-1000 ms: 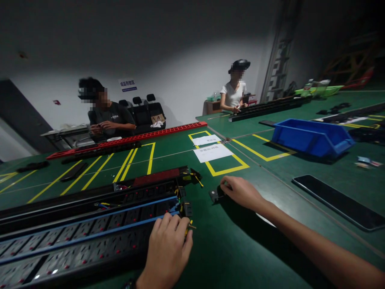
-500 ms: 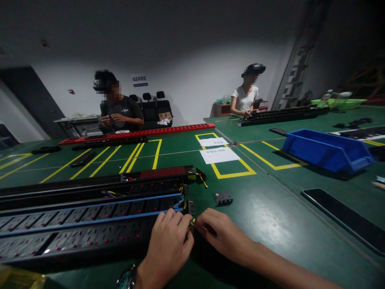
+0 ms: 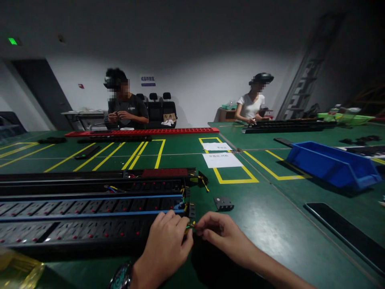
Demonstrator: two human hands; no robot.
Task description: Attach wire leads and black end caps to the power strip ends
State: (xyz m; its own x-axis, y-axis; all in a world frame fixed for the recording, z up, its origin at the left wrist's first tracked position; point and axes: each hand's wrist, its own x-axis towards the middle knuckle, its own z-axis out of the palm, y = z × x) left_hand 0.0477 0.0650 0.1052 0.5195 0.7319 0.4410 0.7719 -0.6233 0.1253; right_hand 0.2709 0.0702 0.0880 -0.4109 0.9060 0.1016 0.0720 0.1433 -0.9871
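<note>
My left hand rests over the right end of the nearest black socket strip, its thumb and fingers closed around short yellow-green wires that come out there. Just to the right, my right hand has thumb and index finger pinched at the tips of those wires. Fingers partly hide the exact contact. Behind lies another socket strip with blue edges, wires showing at its end. A small black end piece sits on the green table beyond my right hand.
A dark phone-like slab and a blue bin are on the right. White paper labels lie within yellow tape. A long red rack crosses the far side, where two people work. A yellow transparent object stands at lower left.
The view has tilted and shifted slightly, so the scene sits a little lower and further right. Both hands stay at the wires; the right fingers have shifted slightly in their pinch.
</note>
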